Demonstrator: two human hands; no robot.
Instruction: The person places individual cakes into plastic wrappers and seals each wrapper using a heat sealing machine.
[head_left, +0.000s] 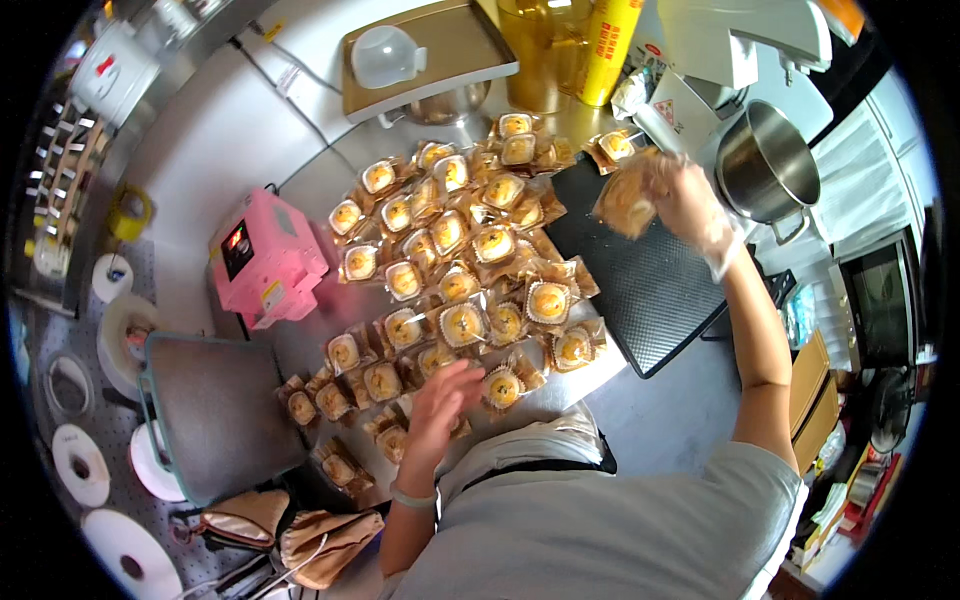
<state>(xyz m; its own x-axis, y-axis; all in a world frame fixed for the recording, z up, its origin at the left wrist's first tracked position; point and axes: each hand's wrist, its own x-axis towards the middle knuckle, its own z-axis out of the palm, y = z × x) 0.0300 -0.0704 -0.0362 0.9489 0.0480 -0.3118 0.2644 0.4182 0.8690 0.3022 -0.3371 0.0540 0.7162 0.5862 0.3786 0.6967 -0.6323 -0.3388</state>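
Observation:
Many small round pastries in paper cups, such as this pastry (463, 324), lie in clear wrappers across the steel counter. My right hand (682, 199), in a clear glove, grips a blurred brownish packet (626, 199) over the black textured mat (645, 277); what the packet holds cannot be made out. One wrapped pastry (616, 145) lies at the mat's top edge, close to that hand. My left hand (446, 405), bare with spread fingers, hovers at or just over the near edge of the pastries, beside a wrapped pastry (502, 388). Whether it touches one is unclear.
A pink machine (262, 259) with a lit display stands left of the pastries. Behind them are a metal baking tray (480, 45) with a plastic bowl on it, an amber pitcher (532, 67) and a yellow film roll (611, 49). A steel mixing bowl (769, 161) stands at right.

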